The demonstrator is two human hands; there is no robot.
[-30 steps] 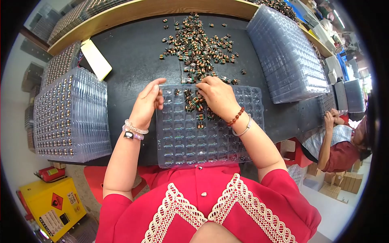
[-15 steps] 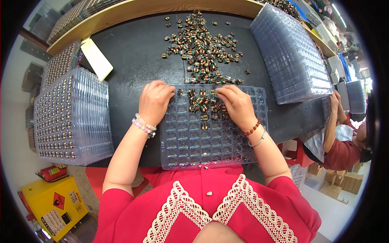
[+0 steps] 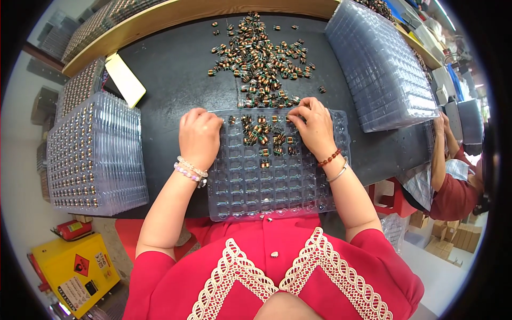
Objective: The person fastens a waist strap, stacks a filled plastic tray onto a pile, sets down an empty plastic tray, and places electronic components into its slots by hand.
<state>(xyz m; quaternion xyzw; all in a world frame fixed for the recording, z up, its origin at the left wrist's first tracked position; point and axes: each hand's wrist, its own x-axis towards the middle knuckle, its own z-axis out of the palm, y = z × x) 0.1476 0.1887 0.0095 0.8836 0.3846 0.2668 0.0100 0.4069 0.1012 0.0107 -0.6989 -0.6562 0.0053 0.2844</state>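
Note:
A clear plastic tray [image 3: 250, 186] with rows of square pockets lies in front of me. Loose copper-wound coils [image 3: 261, 129] are heaped on its upper middle, and a few sit singly in pockets. At the tray's top left corner my left hand [image 3: 200, 137] is closed, its fingers curled together beside a single coil [image 3: 232, 120]; whatever its fingertips hold is hidden. My right hand [image 3: 316, 128] pinches a small coil, partly hidden by the fingertips, over the top row of pockets. Beyond the tray's far edge spreads a large pile of coils [image 3: 261, 58].
Tall stacks of trays flank me: a filled stack [image 3: 96, 154] at left, a clear stack [image 3: 381, 69] at right. A pale yellow card [image 3: 125, 80] leans at the back left. A wooden ledge [image 3: 176, 16] borders the black table [image 3: 170, 58]. Another person's arm [image 3: 438, 154] shows at far right.
My right hand has shifted slightly right along the tray's top row, its fingers more raised. My left hand has drawn back slightly from the coil beside it. The whole view has shifted a little.

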